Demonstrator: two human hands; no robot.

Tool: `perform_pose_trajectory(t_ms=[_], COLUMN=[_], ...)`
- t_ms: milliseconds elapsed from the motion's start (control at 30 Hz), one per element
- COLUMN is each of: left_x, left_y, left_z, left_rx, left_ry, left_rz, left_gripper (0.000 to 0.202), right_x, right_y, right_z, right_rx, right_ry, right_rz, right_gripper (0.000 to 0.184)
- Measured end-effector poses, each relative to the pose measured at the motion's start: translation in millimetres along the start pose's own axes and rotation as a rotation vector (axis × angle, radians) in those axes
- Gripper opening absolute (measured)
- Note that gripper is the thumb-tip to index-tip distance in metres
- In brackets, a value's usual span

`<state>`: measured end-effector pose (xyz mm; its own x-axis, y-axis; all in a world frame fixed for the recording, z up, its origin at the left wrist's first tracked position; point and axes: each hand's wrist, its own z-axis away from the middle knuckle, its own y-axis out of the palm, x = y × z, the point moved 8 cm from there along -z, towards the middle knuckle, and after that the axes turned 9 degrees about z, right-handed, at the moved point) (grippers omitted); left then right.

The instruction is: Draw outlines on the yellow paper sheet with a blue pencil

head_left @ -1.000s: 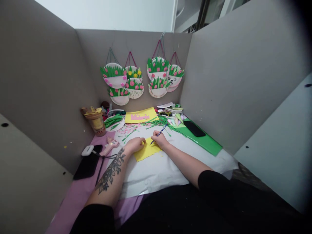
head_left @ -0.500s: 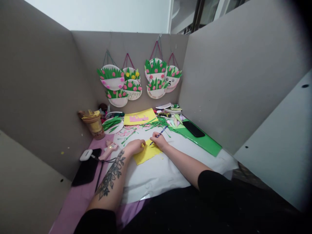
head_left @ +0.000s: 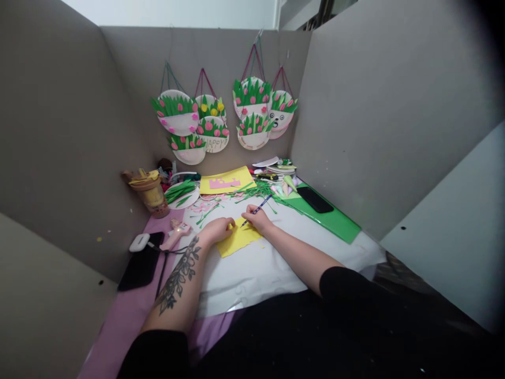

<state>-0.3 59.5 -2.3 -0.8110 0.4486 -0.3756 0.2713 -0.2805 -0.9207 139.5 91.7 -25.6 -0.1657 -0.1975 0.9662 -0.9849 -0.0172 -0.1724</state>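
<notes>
A small yellow sheet of paper point(head_left: 238, 245) with a ragged near edge lies flat on the white table covering. My left hand point(head_left: 218, 230) rests on its left side, fingers curled, thumb and fingertips pressing the paper down. In my right hand point(head_left: 256, 219) is a blue patterned pencil point(head_left: 261, 206), held in a writing grip. The pencil slants down to the left, its tip at the yellow paper near its upper part. Any mark under the tip is too small to make out.
Behind my hands are green and pink paper scraps point(head_left: 258, 188), a yellow sheet point(head_left: 205, 184) with a pink cutout, and a plate point(head_left: 193, 199) of green strips. A cup point(head_left: 152, 197) stands left. A phone point(head_left: 314, 199) lies on green card point(head_left: 337, 226). Paper-plate flower baskets point(head_left: 179, 123) hang behind.
The camera has tilted slightly, so most of the scene sits higher in the picture. Both hands keep nearly the same hold on paper and pencil.
</notes>
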Motion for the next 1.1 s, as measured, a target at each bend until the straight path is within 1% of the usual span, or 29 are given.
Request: perform_pose_trajectory(t_ms=[200, 367, 600, 800, 1100], left_x=[-1.0, -1.9, -2.9, 1.6, 5.1], left_y=[-0.8, -0.2, 1.0, 3.1, 6.5], left_z=[0.2, 4.2, 7.1, 5.0, 3.2], left_rx=[0.013, -0.027, -0.038, -0.05, -0.066], left_ry=[-0.008, 0.001, -0.004, 0.0, 0.019], left_rz=[-0.011, 0.004, 0.021, 0.051, 0.074], left_gripper=[0.034, 0.033, 0.032, 0.033, 0.033], right_x=[2.9, 2.1, 3.8, 8.1, 5.3], right_y=[0.0, 3.3, 2.9, 3.3, 4.3], right_z=[2.8, 0.7, 1.4, 4.6, 3.5], right_rx=[-0.01, 0.017, 0.013, 0.031, 0.048], right_ry=[-0.008, -0.009, 0.044, 0.039, 0.022], right_rz=[-0.009, -0.036, -0.118, -0.086, -0.084], right_gripper=[0.027, 0.029, 0.033, 0.035, 0.034])
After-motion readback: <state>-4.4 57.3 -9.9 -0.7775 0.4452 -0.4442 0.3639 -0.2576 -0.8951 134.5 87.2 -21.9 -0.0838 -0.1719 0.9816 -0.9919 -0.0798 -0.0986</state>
